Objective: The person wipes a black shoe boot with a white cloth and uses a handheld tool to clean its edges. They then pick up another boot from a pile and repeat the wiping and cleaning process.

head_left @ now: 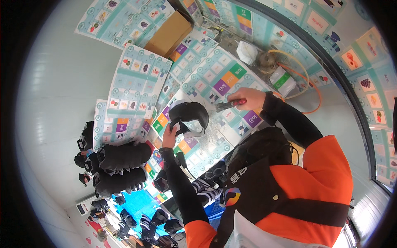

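Holding: the left hand [168, 137] is closed on the near left edge of the cap [188, 109], and the right hand [250, 98] is wrapped round the red handle of a tool [230, 104]; the two hands are well apart.
Cap place: over the desk [219, 135], in front of the person; whether it touches the top, I cannot tell.
Cap risk: with only one edge gripped, the cap could swing or slip from the left hand if pushed from its far side.
Tool risk: its grey end points toward the right side of the cap, so a careless move leftward could scuff or mark the cloth.
Desk risk: the desk's covering looks stained below the cap, and loose dirt, if that is what it is, might rub off on it.
Cap look: black and smoothly curved across the top, paler grey-white along its lower part, bowed into an arch; its exact make is too small to read.
Tool look: red at the grip, grey toward the tip; its kind is unclear.
Stacks: long rows of nested black pieces [124, 158] lie left of the cap, lower in the view.
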`<act>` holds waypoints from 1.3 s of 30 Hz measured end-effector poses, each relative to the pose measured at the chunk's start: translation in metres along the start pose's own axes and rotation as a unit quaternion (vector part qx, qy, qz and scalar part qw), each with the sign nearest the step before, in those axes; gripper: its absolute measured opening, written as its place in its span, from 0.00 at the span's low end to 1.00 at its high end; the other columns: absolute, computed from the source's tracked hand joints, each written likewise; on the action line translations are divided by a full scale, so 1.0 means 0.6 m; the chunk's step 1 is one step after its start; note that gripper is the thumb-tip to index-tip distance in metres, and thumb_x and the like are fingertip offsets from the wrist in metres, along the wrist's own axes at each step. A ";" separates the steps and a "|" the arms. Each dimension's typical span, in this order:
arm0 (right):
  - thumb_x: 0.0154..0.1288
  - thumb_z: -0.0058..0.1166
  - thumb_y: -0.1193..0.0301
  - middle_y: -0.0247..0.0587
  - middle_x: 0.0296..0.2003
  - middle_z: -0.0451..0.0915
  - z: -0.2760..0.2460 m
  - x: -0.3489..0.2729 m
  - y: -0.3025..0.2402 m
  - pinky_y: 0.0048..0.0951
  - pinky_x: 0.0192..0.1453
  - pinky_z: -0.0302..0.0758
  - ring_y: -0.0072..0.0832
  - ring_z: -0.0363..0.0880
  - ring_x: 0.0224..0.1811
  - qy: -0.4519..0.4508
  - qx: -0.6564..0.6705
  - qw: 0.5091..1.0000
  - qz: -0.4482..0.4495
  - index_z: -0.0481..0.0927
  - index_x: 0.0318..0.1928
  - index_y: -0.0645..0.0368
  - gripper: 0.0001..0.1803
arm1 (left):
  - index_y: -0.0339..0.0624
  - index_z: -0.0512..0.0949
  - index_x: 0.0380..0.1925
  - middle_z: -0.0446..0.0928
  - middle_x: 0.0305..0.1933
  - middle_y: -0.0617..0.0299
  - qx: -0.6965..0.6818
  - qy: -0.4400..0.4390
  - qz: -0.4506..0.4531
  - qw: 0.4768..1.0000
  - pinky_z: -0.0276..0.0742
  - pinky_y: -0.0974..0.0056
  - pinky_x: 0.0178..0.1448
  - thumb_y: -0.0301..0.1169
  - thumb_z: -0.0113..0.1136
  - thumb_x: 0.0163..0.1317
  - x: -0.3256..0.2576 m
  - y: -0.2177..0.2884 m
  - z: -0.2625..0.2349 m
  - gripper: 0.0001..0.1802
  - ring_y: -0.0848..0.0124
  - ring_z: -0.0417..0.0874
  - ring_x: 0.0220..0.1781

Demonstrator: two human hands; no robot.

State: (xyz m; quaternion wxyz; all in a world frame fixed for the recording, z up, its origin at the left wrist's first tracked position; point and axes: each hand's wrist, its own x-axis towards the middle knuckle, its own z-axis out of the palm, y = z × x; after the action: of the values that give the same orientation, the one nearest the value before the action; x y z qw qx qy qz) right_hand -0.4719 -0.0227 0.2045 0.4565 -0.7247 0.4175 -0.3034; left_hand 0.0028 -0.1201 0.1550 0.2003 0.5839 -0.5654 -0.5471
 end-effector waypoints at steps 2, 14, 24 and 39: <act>0.54 0.55 0.74 0.44 0.27 0.79 -0.002 0.013 -0.022 0.37 0.36 0.70 0.44 0.78 0.29 -0.047 -0.026 0.999 -0.009 0.78 0.40 0.59 0.11 | 0.35 0.73 0.56 0.81 0.46 0.58 0.111 -0.011 0.101 0.989 0.78 0.68 0.49 0.34 0.55 0.75 0.004 -0.001 -0.013 0.16 0.74 0.82 0.46; 0.54 0.58 0.74 0.43 0.28 0.81 0.014 0.035 -0.002 0.34 0.38 0.71 0.37 0.80 0.31 -0.070 -0.012 0.997 -0.004 0.78 0.43 0.62 0.14 | 0.37 0.76 0.54 0.84 0.42 0.53 0.213 0.025 0.149 0.965 0.78 0.62 0.50 0.31 0.57 0.72 0.008 0.022 0.038 0.15 0.66 0.85 0.43; 0.53 0.54 0.74 0.43 0.31 0.82 0.003 0.013 0.021 0.35 0.41 0.73 0.41 0.80 0.34 -0.015 -0.028 0.998 0.062 0.79 0.43 0.62 0.15 | 0.34 0.75 0.55 0.82 0.45 0.56 0.152 -0.010 0.095 0.984 0.77 0.65 0.52 0.32 0.56 0.74 0.004 0.002 0.030 0.15 0.71 0.83 0.45; 0.58 0.58 0.67 0.54 0.32 0.81 0.085 -0.002 0.083 0.44 0.41 0.74 0.52 0.81 0.36 -0.008 -0.004 0.996 0.086 0.79 0.44 0.59 0.14 | 0.40 0.76 0.57 0.79 0.54 0.51 0.207 0.044 0.017 0.977 0.80 0.56 0.54 0.38 0.67 0.62 -0.077 -0.051 0.015 0.25 0.55 0.81 0.55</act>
State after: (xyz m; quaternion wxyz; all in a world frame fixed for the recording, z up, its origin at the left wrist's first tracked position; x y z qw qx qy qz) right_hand -0.4467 -0.0123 0.1386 0.4813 -0.6908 0.4754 -0.2554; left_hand 0.0196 -0.0671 0.1449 0.1094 0.6261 -0.6669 -0.3889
